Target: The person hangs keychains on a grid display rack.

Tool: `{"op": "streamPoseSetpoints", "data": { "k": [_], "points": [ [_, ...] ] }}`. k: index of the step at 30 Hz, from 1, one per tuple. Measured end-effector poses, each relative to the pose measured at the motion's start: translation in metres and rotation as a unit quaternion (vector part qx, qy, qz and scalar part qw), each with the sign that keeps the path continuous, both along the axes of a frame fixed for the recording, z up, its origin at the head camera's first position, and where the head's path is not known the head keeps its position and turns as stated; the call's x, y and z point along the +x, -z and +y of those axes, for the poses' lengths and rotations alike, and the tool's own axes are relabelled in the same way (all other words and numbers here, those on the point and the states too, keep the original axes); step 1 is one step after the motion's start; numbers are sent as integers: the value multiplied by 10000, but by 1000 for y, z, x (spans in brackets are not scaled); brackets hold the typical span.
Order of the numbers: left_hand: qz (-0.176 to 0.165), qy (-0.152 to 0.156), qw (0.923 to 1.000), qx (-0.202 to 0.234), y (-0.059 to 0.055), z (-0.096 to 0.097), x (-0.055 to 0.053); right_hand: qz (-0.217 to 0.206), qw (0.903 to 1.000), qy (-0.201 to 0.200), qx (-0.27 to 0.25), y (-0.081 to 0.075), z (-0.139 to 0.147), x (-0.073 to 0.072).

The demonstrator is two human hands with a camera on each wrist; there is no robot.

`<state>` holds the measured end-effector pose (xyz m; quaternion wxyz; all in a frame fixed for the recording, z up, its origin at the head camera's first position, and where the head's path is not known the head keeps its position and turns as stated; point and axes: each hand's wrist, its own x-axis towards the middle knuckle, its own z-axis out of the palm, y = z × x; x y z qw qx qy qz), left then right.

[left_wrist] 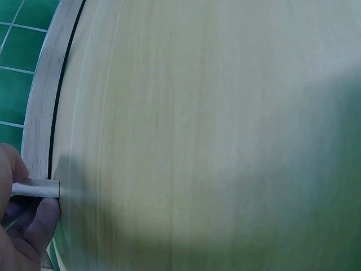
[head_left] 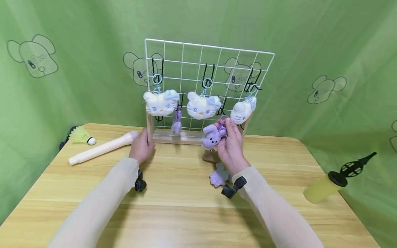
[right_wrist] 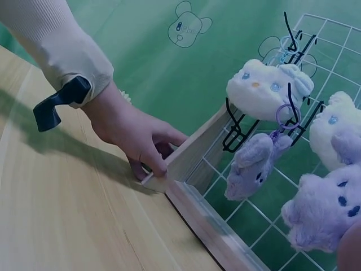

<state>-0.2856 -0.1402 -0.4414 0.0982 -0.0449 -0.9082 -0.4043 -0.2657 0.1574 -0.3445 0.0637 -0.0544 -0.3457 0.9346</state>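
Note:
My left hand (head_left: 142,147) grips the wooden side post of a white wire grid rack (head_left: 198,139) at its lower left corner; in the left wrist view, thumb and fingers pinch the wood's end (left_wrist: 39,187). With my right hand (head_left: 231,148) I hold a purple plush keychain (head_left: 211,137) by its ring, in front of the rack's lower right. Three white cat-head plush keychains (head_left: 203,106) hang from black hooks in the upper row. Another purple plush keychain (right_wrist: 254,166) hangs from a lower hook at the left. A further purple plush (head_left: 219,176) lies on the table under my right hand.
A pale pink tube (head_left: 103,148) and a yellow shuttlecock (head_left: 81,135) lie on the wooden table (head_left: 173,213) at left. On the right stands a yellow hand pump (head_left: 322,187) with a black top. A small brown object (head_left: 211,156) sits near the rack's base. Green cloth (head_left: 198,20) hangs behind.

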Motion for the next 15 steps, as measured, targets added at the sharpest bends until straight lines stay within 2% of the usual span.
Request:
{"op": "streamPoseSetpoints", "data": {
  "k": [7,15],
  "points": [
    [-24,4,10000,-9,1,0,-2,-221,9995,107,-186,-4,-3,-2],
    [30,-13,10000,12,3,0,-3,-218,9991,344,139,-1,-11,-14]
  ]
}}
